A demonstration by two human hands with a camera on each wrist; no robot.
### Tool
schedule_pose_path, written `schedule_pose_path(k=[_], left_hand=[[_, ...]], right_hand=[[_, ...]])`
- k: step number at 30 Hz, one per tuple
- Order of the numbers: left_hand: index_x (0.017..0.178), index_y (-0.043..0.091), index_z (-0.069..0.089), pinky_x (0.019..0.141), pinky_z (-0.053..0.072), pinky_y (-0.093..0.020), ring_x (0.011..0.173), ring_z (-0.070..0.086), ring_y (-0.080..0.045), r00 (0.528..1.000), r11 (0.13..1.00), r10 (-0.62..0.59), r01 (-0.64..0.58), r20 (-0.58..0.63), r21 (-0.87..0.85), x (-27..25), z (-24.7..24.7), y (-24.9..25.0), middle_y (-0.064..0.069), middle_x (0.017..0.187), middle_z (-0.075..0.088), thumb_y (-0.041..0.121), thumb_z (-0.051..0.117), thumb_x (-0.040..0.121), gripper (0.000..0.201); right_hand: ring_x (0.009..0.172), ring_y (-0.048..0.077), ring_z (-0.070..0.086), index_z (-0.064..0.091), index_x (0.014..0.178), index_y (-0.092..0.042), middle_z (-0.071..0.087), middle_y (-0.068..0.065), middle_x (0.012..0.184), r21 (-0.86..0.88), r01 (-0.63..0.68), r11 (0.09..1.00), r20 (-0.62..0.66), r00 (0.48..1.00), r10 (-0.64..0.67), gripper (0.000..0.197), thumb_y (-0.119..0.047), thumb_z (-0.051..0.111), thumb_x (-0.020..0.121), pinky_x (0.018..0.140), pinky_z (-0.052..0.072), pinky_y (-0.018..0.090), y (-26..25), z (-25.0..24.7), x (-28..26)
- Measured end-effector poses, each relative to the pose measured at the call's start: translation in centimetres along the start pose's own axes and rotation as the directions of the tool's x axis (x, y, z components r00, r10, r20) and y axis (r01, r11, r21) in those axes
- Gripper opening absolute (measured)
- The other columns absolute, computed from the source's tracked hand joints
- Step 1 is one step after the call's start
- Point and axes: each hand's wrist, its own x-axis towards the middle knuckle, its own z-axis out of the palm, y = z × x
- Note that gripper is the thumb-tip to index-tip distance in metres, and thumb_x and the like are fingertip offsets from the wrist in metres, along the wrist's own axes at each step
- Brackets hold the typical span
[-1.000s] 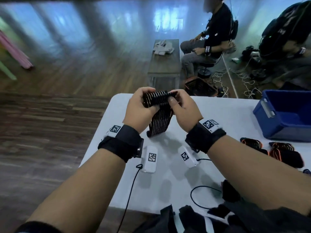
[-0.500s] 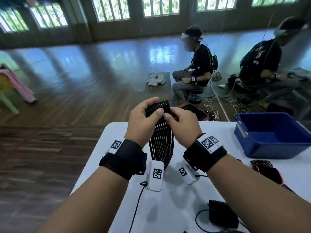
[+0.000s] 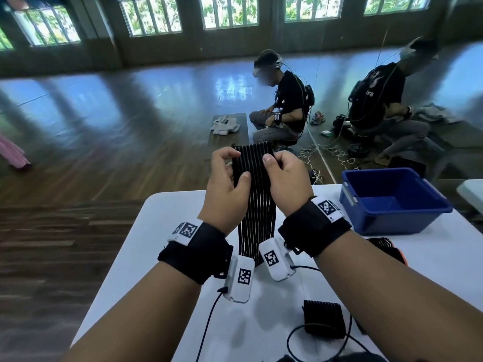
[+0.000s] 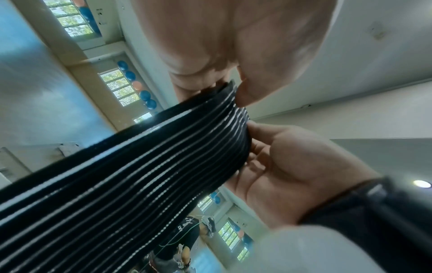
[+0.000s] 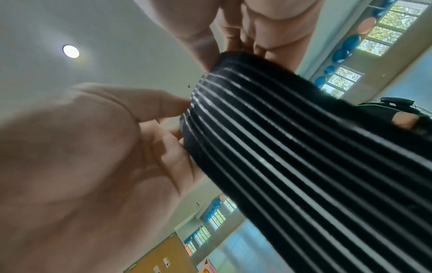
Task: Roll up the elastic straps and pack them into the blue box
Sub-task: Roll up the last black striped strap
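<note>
Hanging upright between both hands, the black elastic strap (image 3: 257, 202) with thin white lines was held above the near part of the white table (image 3: 162, 226), its top edge up at finger level and its lower end dropping down between the two wrists. The left hand (image 3: 226, 192) pinched the strap's left edge near the top, thumb laid on the front face and fingers curled round the edge. The right hand (image 3: 286, 182) did the same on the right edge, thumb pressed on the front, fingers wrapped behind. From the left wrist view the strap (image 4: 140, 175) ran wide and flat towards the fingers, and the right hand (image 4: 292, 175) could be seen cupping its far edge. From the right wrist view the strap (image 5: 292, 157) showed its striped face, with the left hand (image 5: 252, 27) gripping the top corner.

Off to the right on the table sat the blue box (image 3: 428, 218), open at the top, well apart from the hands. Just in front of the box, partly hidden by the right forearm, lay a rolled strap with orange edging (image 3: 389, 249). Nearer the person lay a folded black strap (image 3: 324, 322), flat on the table with a black cable (image 3: 292, 338) looping round it. Beyond the table, two people sat on the wooden floor (image 3: 78, 165).
</note>
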Motion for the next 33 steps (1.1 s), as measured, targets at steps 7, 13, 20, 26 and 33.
schedule_pose_path(k=[7, 13, 20, 26, 33], left_hand=[[0.109, 0.02, 0.064, 0.086, 0.051, -0.019, 0.096, 0.064, -0.001, 0.998, 0.995, 0.047, -0.05, 0.028, 0.087, 1.4, 0.2, 0.7, 0.01, 0.103, 0.068, -0.004, 0.058, 0.088, 0.032], [0.115, 0.02, 0.065, 0.092, 0.057, -0.044, 0.105, 0.069, -0.022, 0.996, 0.98, -0.091, 0.086, -0.021, -0.181, 2.5, -0.8, 0.7, -0.009, 0.115, 0.07, -0.002, 0.06, 0.077, 0.044], [0.112, 0.016, 0.064, 0.085, 0.058, -0.043, 0.092, 0.066, -0.019, 0.985, 0.933, -0.173, 0.164, -0.001, -0.321, 5.3, -2.7, 0.7, -0.009, 0.106, 0.068, -0.024, 0.052, 0.082, 0.052], [0.105, 0.021, 0.066, 0.077, 0.062, -0.041, 0.085, 0.07, -0.019, 0.948, 0.935, -0.317, 0.305, -0.04, -0.183, 8.3, -4.7, -4.2, -0.009, 0.106, 0.069, -0.025, 0.054, 0.08, 0.054], [0.099, 0.022, 0.067, 0.08, 0.061, -0.04, 0.087, 0.07, -0.022, 0.884, 0.882, -0.46, 0.466, -0.084, 0.072, 9.3, -6.0, -13.6, -0.011, 0.11, 0.071, -0.02, 0.062, 0.076, 0.048]], right_hand=[[0.082, 0.023, 0.064, 0.048, 0.101, -0.024, 0.064, 0.009, 0.091, 0.195, -0.097, 0.976, -0.075, 0.991, 0.113, 0.022, -0.027, 0.063, 0.085, 0.081, 0.055, 0.045, -1.0, -0.3, -0.1], [0.087, 0.012, 0.064, 0.065, 0.091, -0.023, 0.066, -0.006, 0.093, 0.163, 0.054, 0.985, 0.231, 0.969, -0.092, 0.028, 0.002, 0.066, 0.079, 0.082, 0.054, 0.035, 0.4, -0.7, -2.5], [0.093, 0.022, 0.07, 0.075, 0.096, -0.025, 0.075, 0.003, 0.1, 0.081, -0.196, 0.977, 0.571, 0.812, 0.115, 0.042, 0.01, 0.073, 0.072, 0.088, 0.057, 0.039, 4.5, 0.9, -6.5], [0.084, 0.01, 0.069, 0.071, 0.108, -0.025, 0.073, 0.002, 0.098, -0.109, -0.48, 0.87, 0.698, 0.587, 0.411, 0.056, 0.016, 0.071, 0.07, 0.079, 0.058, 0.031, 10.7, 2.4, -13.5], [0.079, 0.019, 0.069, 0.07, 0.108, -0.015, 0.072, 0.008, 0.092, -0.073, -0.695, 0.715, 0.652, 0.509, 0.562, 0.041, 0.005, 0.073, 0.072, 0.072, 0.056, 0.033, 12.9, 2.4, -17.5]])
